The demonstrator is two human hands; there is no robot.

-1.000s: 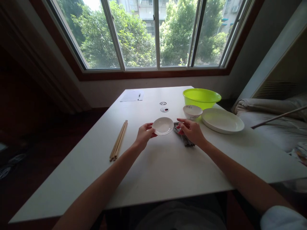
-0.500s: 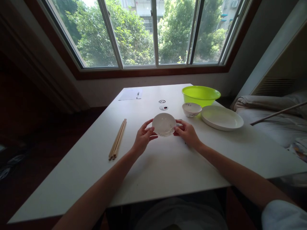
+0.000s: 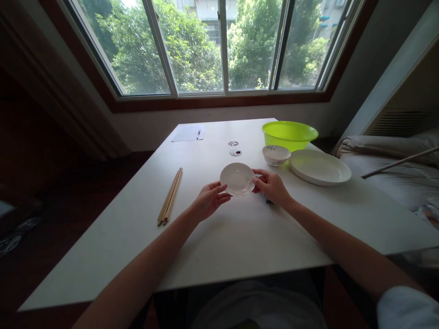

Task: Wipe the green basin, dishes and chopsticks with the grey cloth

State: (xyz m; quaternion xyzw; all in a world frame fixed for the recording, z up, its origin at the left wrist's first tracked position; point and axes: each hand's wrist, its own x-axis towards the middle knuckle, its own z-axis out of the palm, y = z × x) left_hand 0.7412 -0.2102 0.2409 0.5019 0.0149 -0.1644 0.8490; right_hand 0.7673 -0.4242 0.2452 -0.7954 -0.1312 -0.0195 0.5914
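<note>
A small white saucer (image 3: 237,179) is held up above the table, tilted so that its inner face shows. My left hand (image 3: 210,199) grips its left rim, thumb in front and fingers beneath. On the opposite rim my right hand (image 3: 272,186) pinches it between thumb and fingers. A dark small object (image 3: 268,200) lies partly hidden under my right hand; I cannot make out its kind. Farther right stand a patterned white bowl (image 3: 276,156) and a large white oval plate (image 3: 320,168). A bundle of wooden chopsticks (image 3: 170,197) lies left of my hands.
On the white table (image 3: 137,246), a lime-green basin (image 3: 290,135) stands at the back right, behind the bowl. Two small round patterned pieces (image 3: 235,152) lie beyond the saucer. Paper (image 3: 185,133) with a pen (image 3: 198,134) is at the back left. A window spans the far wall.
The saucer has tipped slightly in my hands, and my left hand's fingers have shifted lower along its rim. The whole view has moved a little. The other tableware stays in place.
</note>
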